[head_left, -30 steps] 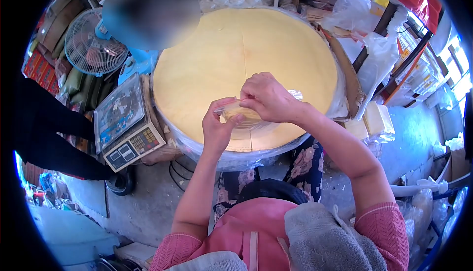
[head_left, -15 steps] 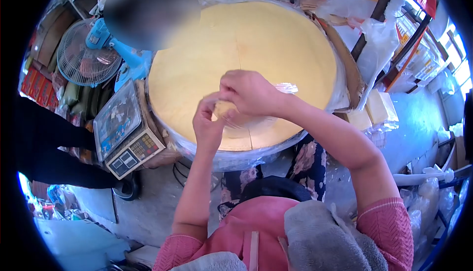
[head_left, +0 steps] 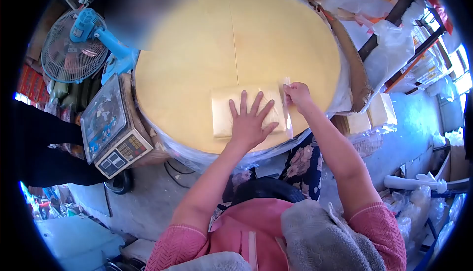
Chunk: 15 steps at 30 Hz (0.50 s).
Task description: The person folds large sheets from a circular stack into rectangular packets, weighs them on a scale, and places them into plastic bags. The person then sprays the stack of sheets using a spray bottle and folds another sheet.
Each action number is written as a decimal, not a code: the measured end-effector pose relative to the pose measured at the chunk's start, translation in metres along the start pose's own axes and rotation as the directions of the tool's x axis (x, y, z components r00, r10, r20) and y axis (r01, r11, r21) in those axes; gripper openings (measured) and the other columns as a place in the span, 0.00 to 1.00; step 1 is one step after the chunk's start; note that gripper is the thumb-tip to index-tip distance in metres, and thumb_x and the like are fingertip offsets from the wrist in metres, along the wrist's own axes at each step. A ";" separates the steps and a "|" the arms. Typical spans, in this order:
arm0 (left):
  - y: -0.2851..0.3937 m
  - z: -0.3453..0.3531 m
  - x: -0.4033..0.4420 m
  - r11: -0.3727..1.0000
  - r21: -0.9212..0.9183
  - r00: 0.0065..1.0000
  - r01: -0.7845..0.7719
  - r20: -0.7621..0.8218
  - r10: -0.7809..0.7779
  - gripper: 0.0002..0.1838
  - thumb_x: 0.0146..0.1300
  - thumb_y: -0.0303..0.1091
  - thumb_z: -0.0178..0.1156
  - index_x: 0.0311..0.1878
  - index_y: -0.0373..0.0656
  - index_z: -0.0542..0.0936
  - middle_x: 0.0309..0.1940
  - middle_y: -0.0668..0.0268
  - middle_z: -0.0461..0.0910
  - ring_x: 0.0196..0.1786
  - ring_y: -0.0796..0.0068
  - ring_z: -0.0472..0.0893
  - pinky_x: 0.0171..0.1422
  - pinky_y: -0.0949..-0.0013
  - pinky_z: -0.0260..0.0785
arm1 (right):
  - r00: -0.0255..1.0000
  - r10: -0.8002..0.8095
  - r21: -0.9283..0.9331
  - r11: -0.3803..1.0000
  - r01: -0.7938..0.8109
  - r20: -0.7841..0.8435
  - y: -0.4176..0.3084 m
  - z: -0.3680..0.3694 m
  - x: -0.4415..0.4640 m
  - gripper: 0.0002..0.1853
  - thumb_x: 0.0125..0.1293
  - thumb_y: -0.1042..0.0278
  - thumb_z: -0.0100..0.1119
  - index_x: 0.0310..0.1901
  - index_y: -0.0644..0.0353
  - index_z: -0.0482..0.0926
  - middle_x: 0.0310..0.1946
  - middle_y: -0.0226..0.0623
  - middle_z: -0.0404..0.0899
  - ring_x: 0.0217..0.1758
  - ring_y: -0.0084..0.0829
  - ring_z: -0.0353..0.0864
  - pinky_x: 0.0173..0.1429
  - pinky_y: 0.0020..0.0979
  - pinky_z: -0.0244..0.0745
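Note:
A pale yellow, flat rectangular packet (head_left: 221, 116) lies near the front edge of the round yellow tabletop (head_left: 187, 69). My left hand (head_left: 249, 123) rests on the packet with its fingers spread and holds nothing. At the packet's right end, clear plastic film (head_left: 288, 113) sticks out past the yellow block. The fingers of my right hand (head_left: 298, 95) are pinched on the upper part of this film.
A blue fan (head_left: 79, 39) and a weighing scale (head_left: 116, 133) stand left of the table. Beside them are a person's dark-clothed legs (head_left: 54, 148). Wrapped yellow blocks (head_left: 382, 111) and hanging plastic (head_left: 389, 49) are at the right.
Both hands were together over the table, handling clear film. Now they are apart: the left lies flat on the packet, while the right has moved right to the film end. The view has shifted slightly.

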State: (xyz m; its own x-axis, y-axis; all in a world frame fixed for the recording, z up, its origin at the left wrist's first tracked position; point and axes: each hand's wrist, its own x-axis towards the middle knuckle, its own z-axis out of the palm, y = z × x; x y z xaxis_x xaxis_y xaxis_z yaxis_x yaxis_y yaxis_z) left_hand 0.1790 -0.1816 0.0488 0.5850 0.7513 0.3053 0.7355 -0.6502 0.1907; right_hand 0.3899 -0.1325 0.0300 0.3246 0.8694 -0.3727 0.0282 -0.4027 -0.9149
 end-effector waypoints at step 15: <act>-0.007 0.001 -0.009 0.953 -0.280 0.991 -0.117 0.029 0.130 0.31 0.61 0.49 0.56 0.66 0.51 0.66 0.71 0.61 0.56 0.73 0.53 0.53 0.73 0.43 0.38 | 0.911 -0.346 -0.586 0.795 0.158 -0.224 0.009 0.018 0.040 0.14 0.54 0.57 0.59 0.30 0.61 0.80 0.26 0.42 0.81 0.31 0.37 0.81 0.40 0.34 0.75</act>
State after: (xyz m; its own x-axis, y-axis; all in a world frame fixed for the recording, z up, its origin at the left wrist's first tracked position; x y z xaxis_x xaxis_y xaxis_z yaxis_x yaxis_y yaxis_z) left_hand 0.1690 -0.1837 0.0436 0.6856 0.6631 0.3004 0.5365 -0.7392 0.4072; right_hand 0.3862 -0.0959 0.0044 0.4980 0.8671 0.0118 0.6275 -0.3509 -0.6951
